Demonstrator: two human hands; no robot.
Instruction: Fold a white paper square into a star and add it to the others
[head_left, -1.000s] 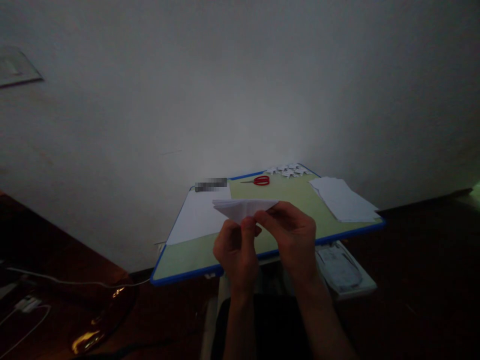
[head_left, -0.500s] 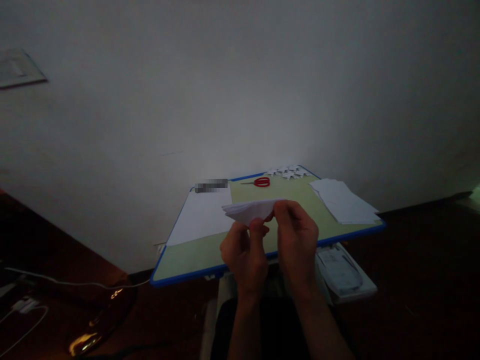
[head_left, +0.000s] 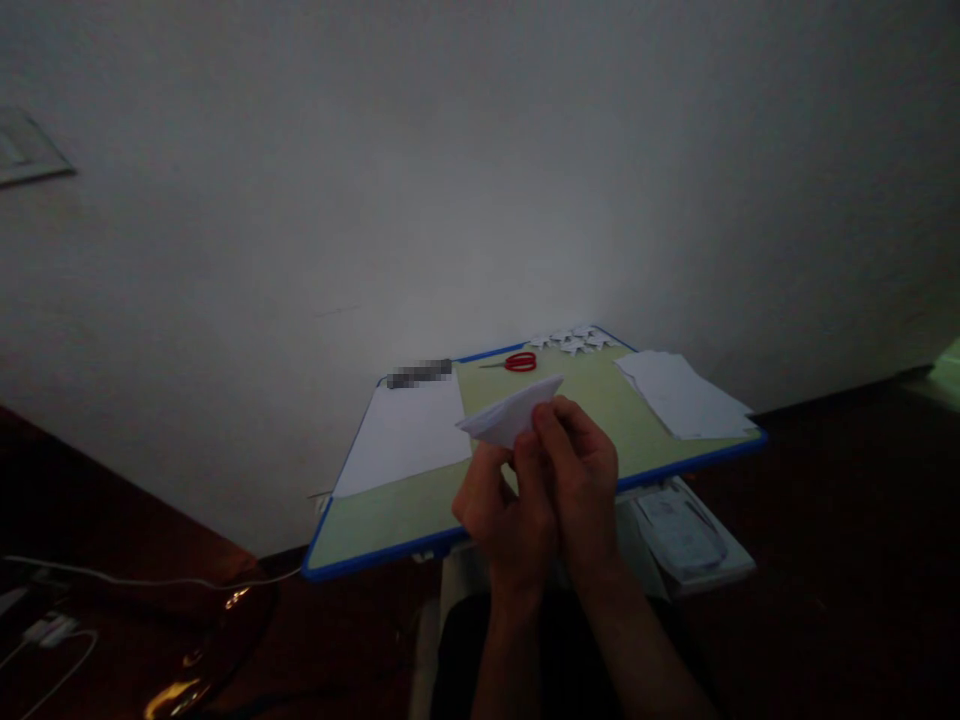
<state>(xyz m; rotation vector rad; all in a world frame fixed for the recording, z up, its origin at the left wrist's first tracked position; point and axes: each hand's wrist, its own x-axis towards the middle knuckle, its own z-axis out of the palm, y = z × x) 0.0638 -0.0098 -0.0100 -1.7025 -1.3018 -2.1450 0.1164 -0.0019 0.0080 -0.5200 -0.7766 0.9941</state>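
A folded piece of white paper (head_left: pixel 506 416), layered and pointed at its left end, is held up above the near part of the table. My left hand (head_left: pixel 510 510) pinches its lower edge between thumb and fingers. At the paper's right end, my right hand (head_left: pixel 581 470) grips with thumb and forefinger, close against the left hand. Beyond the paper lie scissors (head_left: pixel 519 362) with red handles, their blades pointing left. Several white star-shaped paper cutouts (head_left: pixel 576 346) are spread at the back right corner.
The pale green table (head_left: pixel 375 535) has a blue rim and stands against a wall. A white sheet (head_left: pixel 409 435) lies on its left side, a stack of white paper (head_left: pixel 682 395) on its right. Below the right edge juts a white tray (head_left: pixel 690 540). A white cable (head_left: pixel 165 580) runs at left.
The folded paper has tilted, its right end now higher. My right hand has moved left, against my left hand, which has shifted slightly right. The view has shifted a little.
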